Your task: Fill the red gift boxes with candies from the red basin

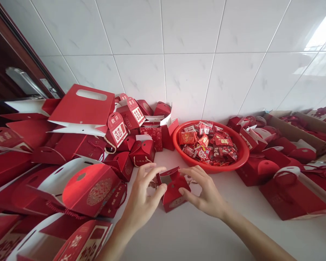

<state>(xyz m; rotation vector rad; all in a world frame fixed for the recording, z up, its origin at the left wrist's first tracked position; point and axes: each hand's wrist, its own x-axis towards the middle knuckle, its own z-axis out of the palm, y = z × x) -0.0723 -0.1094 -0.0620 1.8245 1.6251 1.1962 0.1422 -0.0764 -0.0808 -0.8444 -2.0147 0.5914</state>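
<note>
Between the two hands, a small red box [176, 192] sits at the middle of the bench [190, 235], its top partly open. The left hand [142, 190] curves around its left side, thumb on the near edge and forefinger by the raised back panel; the right hand [205, 190] mirrors it, thumb against the front flap. The fingers are bent and narrowed onto the box's edges, holding it between the hands; how firmly, one cannot tell. The front flap is rounded, with a small hole, and gold print runs along the lower front. A grey interior shows at the left of the opening, and twisted cord shows beyond the box.

Just behind the right hand stands a red basin [246, 156] heaped with wrapped sweets [209, 145]. Close by the left hand and forearm, larger red boxes [83, 186] crowd the bench, many gaping open, some with cords. More red boxes [296, 195] stand at the right, beside a cardboard carton [319, 143].

The tiled wall [190, 79] closes off the back, and a dark door [5, 61] stands at the far left. Bare bench lies in front of the small red box and beyond the right forearm; room on the left is tight.
</note>
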